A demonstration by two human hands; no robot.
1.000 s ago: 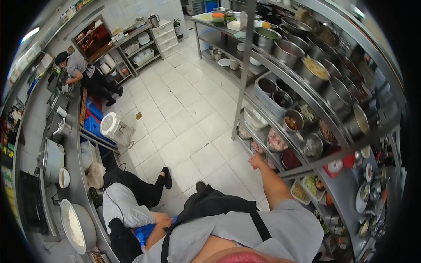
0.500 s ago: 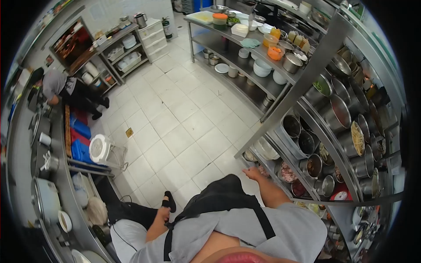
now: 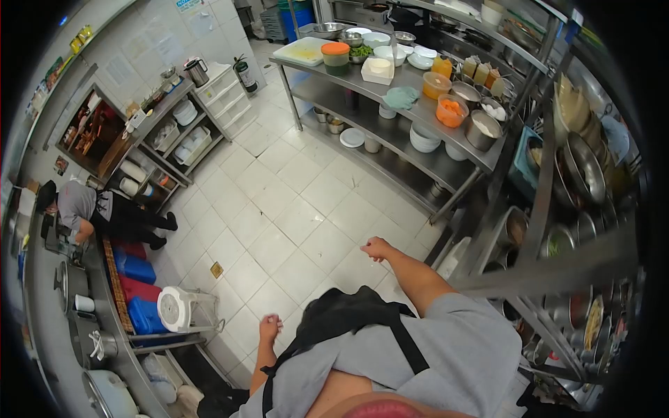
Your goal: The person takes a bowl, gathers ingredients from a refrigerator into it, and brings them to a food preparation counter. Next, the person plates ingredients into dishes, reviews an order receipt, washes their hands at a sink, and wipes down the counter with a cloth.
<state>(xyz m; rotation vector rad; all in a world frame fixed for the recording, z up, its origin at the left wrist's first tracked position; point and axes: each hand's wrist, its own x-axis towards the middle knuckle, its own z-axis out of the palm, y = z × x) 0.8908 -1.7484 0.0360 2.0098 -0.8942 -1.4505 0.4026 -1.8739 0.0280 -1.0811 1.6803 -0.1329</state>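
Over the tiled floor (image 3: 279, 202), my left hand (image 3: 270, 327) hangs beside the black apron (image 3: 341, 313) with its fingers curled, and what it may hold is too small to make out. My right hand (image 3: 377, 249) is stretched forward, right of the apron, fingers curled in, with nothing visible in it. Neither hand touches a table or shelf. Nearest to my right hand is the steel table (image 3: 446, 177) with bowls and containers. A white stool (image 3: 178, 308) stands to the left of my left hand.
At the far left a co-worker (image 3: 77, 205) bends over the counter (image 3: 104, 292). Metal racks with pots (image 3: 585, 171) stand on the right. A drawer unit (image 3: 226, 97) and a fire extinguisher (image 3: 244, 73) are at the back wall.
The view has moved forward past the rack, and the steel table appears nearer. The person crouching at the lower left has mostly left view. My left hand has moved away from that person.
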